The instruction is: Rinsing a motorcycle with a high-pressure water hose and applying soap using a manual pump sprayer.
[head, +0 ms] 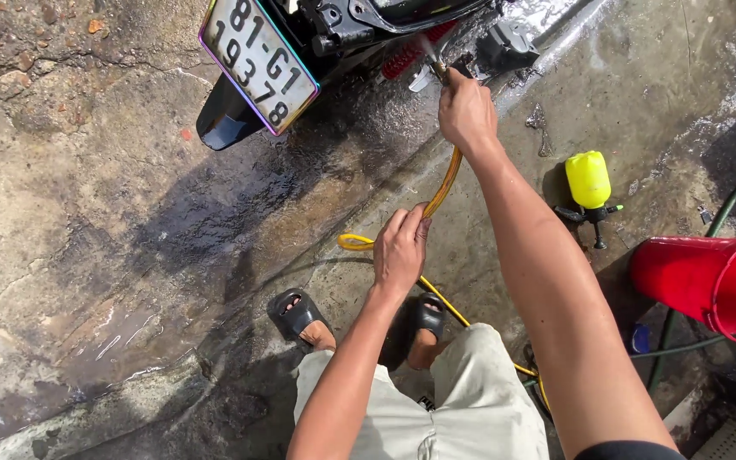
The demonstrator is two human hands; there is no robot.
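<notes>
My right hand (467,109) is stretched forward, gripping a spray nozzle (433,61) aimed at the rear of a black motorcycle (342,34). A yellow hose (446,181) runs back from the nozzle. My left hand (400,249) holds that hose lower down, just above my feet in black sandals. The hose loops on the wet concrete and trails off behind my right leg. The motorcycle's rear fender and its number plate (259,61) sit at the top, left of my right hand.
A yellow spray bottle (589,183) with a black nozzle lies on the concrete to the right. A red bucket (709,285) stands at the right edge, with a dark green hose (730,209) curving past it. The ground is wet concrete, rougher at left.
</notes>
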